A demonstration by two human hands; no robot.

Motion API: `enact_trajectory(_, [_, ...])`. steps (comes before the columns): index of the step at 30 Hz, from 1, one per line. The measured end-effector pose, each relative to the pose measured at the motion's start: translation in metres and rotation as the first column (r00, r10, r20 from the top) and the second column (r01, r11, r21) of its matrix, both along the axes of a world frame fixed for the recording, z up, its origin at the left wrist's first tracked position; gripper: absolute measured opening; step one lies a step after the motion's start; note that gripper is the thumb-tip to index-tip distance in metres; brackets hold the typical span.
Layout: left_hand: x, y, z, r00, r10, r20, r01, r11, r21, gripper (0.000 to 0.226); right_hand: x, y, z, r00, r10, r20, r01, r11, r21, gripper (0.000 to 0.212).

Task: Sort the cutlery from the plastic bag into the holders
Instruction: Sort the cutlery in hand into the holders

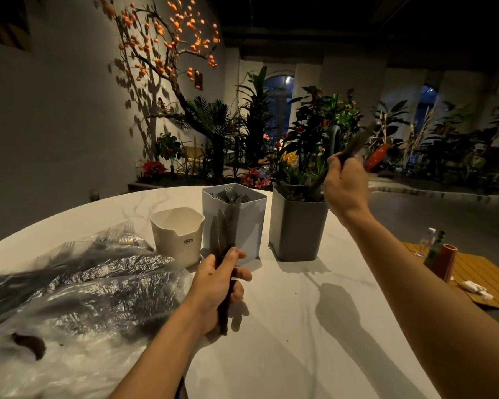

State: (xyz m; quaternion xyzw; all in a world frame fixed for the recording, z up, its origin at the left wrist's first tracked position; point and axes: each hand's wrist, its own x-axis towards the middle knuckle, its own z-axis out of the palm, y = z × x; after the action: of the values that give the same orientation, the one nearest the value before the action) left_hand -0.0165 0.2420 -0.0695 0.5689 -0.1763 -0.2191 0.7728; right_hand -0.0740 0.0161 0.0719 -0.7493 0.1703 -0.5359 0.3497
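Your left grip (218, 279) holds a bundle of dark knives (224, 240) above the desk (300, 326). Your right grip (346, 185) holds one blurred dark piece (357, 144) over the grey holder (296, 226), beside the blue holder (249, 217), white holder (176, 234) and plastic bag (78, 298).

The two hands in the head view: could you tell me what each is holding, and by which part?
The left hand grips a bundle of dark knives by the handles. The right hand holds one blurred dark utensil near its lower end.
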Motion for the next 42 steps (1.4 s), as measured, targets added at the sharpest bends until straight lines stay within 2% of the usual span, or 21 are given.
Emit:
enact_trajectory(2, [0.000,0.000,0.000,1.000,0.001,-0.005,-0.001,1.000,-0.012,0.031,0.005,0.000,-0.006,0.979,0.001,-0.206,-0.009,0.999,-0.036,0.020])
enact_trajectory(5, [0.000,0.000,0.000,1.000,0.003,-0.012,-0.003,1.000,-0.007,0.031,0.011,-0.001,-0.018,0.854,-0.214,-0.474,0.152,0.974,-0.166,0.027])
enact_trajectory(7, [0.001,0.001,-0.001,1.000,0.003,-0.013,-0.003,1.000,-0.006,0.032,0.014,0.005,-0.023,0.778,-0.288,-0.558,0.209,0.957,-0.203,0.021])
enact_trajectory(8, [0.001,0.000,-0.001,1.000,0.000,-0.015,-0.001,1.000,-0.007,0.032,0.015,0.006,-0.025,0.777,-0.275,-0.567,0.202,0.961,-0.191,0.017])
enact_trajectory(10, [0.001,0.000,-0.002,1.000,-0.009,-0.021,0.009,1.000,-0.009,0.033,0.017,0.005,-0.030,0.817,-0.261,-0.515,0.190,0.964,-0.188,0.034])
enact_trajectory(12, [0.000,0.001,-0.001,1.000,-0.018,-0.015,0.018,1.000,-0.004,0.032,0.018,0.002,-0.032,0.900,-0.273,-0.339,0.209,0.954,-0.215,0.059])
enact_trajectory(15, [0.000,0.001,0.000,1.000,-0.024,-0.003,0.024,1.000,-0.001,0.032,0.019,0.000,-0.033,0.968,-0.237,-0.081,0.200,0.927,-0.318,0.067])
enact_trajectory(17, [0.000,0.002,0.000,1.000,-0.027,-0.004,0.027,1.000,0.001,0.033,0.019,-0.002,-0.036,0.962,-0.255,-0.101,0.187,0.880,-0.437,0.058])
enact_trajectory(19, [0.000,0.002,-0.001,0.999,-0.030,-0.013,0.030,1.000,-0.004,0.033,0.018,-0.006,-0.039,0.886,-0.362,-0.290,0.151,0.817,-0.557,0.036])
enact_trajectory(21, [0.000,0.002,-0.001,0.999,-0.029,-0.017,0.028,1.000,-0.010,0.034,0.018,-0.009,-0.044,0.735,-0.460,-0.497,0.099,0.799,-0.594,0.042])
enact_trajectory(22, [0.000,0.002,-0.001,0.999,-0.026,-0.019,0.026,1.000,-0.011,0.034,0.017,-0.006,-0.044,0.697,-0.473,-0.539,0.098,0.807,-0.582,0.046])
enact_trajectory(23, [0.001,0.002,-0.001,0.999,-0.026,-0.023,0.026,1.000,-0.014,0.035,0.016,-0.002,-0.044,0.717,-0.468,-0.516,0.111,0.808,-0.578,0.048])
enact_trajectory(25, [0.001,0.001,-0.001,0.999,-0.024,-0.035,0.024,0.999,-0.022,0.037,0.015,0.016,-0.044,0.857,-0.410,-0.311,0.143,0.770,-0.621,0.045])
enact_trajectory(26, [0.002,0.000,-0.001,0.999,-0.022,-0.041,0.020,0.999,-0.026,0.038,0.014,0.029,-0.046,0.921,-0.324,-0.215,0.132,0.781,-0.610,0.040])
enact_trajectory(27, [0.002,0.000,-0.001,0.999,-0.020,-0.046,0.019,0.999,-0.035,0.040,0.015,0.043,-0.049,0.961,-0.213,-0.177,0.081,0.828,-0.555,0.036])
enact_trajectory(28, [0.001,0.001,-0.001,0.998,-0.024,-0.050,0.021,0.999,-0.050,0.041,0.016,0.059,-0.054,0.974,-0.085,-0.211,-0.021,0.890,-0.455,0.033])
enact_trajectory(30, [0.001,0.003,0.000,0.999,-0.034,-0.042,0.031,0.997,-0.075,0.039,0.014,0.092,-0.064,0.906,0.178,-0.384,-0.251,0.957,-0.148,0.039])
enact_trajectory(32, [0.001,0.003,-0.002,1.000,-0.029,-0.001,0.029,0.999,-0.036,0.030,0.014,0.115,-0.077,0.759,0.420,-0.496,-0.387,0.905,0.175,0.046])
enact_trajectory(34, [0.002,0.002,-0.005,0.999,0.000,0.033,-0.001,1.000,0.024,0.019,0.016,0.127,-0.090,0.686,0.582,-0.437,-0.465,0.812,0.351,0.030])
enact_trajectory(37, [0.001,0.001,-0.006,0.999,0.007,0.050,-0.010,0.998,0.062,0.017,0.017,0.129,-0.101,0.704,0.660,-0.261,-0.502,0.723,0.474,0.015])
enact_trajectory(42, [-0.006,0.006,0.004,0.995,-0.094,-0.012,0.094,0.995,0.015,0.019,0.013,0.119,-0.107,0.668,0.737,-0.101,-0.551,0.581,0.599,0.019])
